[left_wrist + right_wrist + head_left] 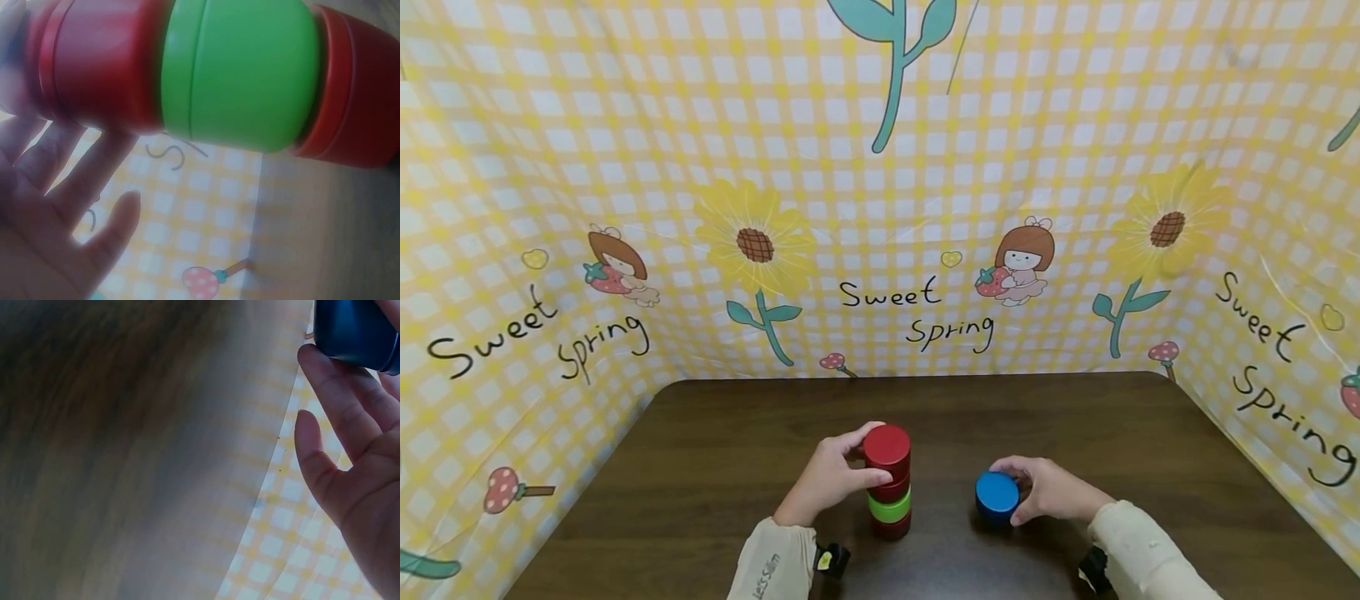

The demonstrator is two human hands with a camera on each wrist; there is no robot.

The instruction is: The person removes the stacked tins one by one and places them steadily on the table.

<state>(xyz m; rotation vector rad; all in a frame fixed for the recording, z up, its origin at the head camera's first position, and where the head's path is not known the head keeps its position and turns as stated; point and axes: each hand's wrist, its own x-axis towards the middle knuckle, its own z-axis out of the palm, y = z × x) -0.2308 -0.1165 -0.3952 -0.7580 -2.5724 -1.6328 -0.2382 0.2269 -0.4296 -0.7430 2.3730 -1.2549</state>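
My left hand (831,477) grips the red round tin (887,447) at the top of an upright stack, thumb on the near side and fingers round the back. Below that tin come another red tin (109,62), a green tin (890,507) and a red tin (892,528) at the bottom. To the right of the stack, my right hand (1056,490) holds a blue round tin (997,493) between thumb and fingers, its flat top facing up. In the right wrist view the blue tin (356,334) shows only partly, at the upper corner, with fingers against it.
Both hands work over a dark brown wooden table (737,417). A yellow checked cloth (880,208) with printed flowers and lettering hangs round its back and sides. Small black straps with cameras (832,560) sit at the wrists.
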